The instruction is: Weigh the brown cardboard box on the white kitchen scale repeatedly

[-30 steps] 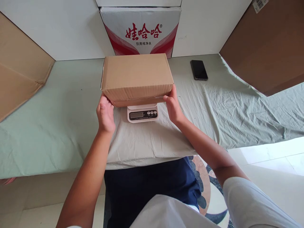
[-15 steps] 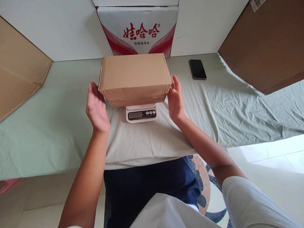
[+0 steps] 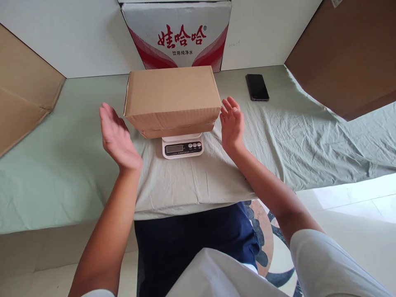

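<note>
A closed brown cardboard box (image 3: 171,99) rests on a small white digital scale (image 3: 182,147) on the cloth-covered table. My left hand (image 3: 116,138) hovers to the left of the box, palm facing it, fingers spread, holding nothing and clearly apart from the box. To the right of the box is my right hand (image 3: 232,123), open as well, with its fingertips close to the box's right end but not gripping it.
A white and red printed carton (image 3: 177,35) stands against the wall behind the box. A black phone (image 3: 257,87) lies on the pale green cloth (image 3: 62,165) at the right. Brown cardboard panels lean at the far left (image 3: 24,103) and far right (image 3: 349,57).
Both hands held the box's ends a second ago; they have let go and drawn outward, the left one farther. The box stays on the scale.
</note>
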A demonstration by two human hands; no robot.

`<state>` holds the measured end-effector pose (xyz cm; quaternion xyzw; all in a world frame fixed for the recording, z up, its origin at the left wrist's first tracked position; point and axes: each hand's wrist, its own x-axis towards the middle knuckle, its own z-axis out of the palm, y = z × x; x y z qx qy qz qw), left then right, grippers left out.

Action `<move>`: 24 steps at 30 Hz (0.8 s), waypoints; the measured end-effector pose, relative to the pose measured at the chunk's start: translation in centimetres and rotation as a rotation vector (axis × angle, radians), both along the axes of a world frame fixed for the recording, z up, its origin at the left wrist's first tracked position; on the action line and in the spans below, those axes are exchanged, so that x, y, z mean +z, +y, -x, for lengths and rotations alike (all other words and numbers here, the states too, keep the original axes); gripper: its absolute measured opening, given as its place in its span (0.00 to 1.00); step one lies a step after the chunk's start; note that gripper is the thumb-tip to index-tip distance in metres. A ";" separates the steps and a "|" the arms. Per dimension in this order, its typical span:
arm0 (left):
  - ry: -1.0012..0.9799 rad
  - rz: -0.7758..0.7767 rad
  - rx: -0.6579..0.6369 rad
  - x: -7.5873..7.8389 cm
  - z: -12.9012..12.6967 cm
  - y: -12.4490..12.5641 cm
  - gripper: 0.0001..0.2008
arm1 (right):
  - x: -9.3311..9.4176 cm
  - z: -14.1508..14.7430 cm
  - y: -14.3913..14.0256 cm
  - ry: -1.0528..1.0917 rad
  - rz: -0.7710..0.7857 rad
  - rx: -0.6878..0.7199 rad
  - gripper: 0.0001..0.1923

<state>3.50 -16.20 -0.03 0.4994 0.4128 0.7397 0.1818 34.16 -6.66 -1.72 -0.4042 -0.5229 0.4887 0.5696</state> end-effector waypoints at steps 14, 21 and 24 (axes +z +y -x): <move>-0.173 0.203 -0.125 -1.3 0.7 1.0 0.53 | 0.7 0.9 -0.9 0.006 -0.020 0.016 0.45; -0.125 0.278 -0.112 -1.0 0.4 0.8 0.57 | 1.4 1.4 -1.8 -0.038 -0.055 0.042 0.44; -0.125 0.275 -0.105 -1.0 0.2 0.9 0.57 | 1.8 1.6 -2.3 -0.027 -0.067 0.067 0.41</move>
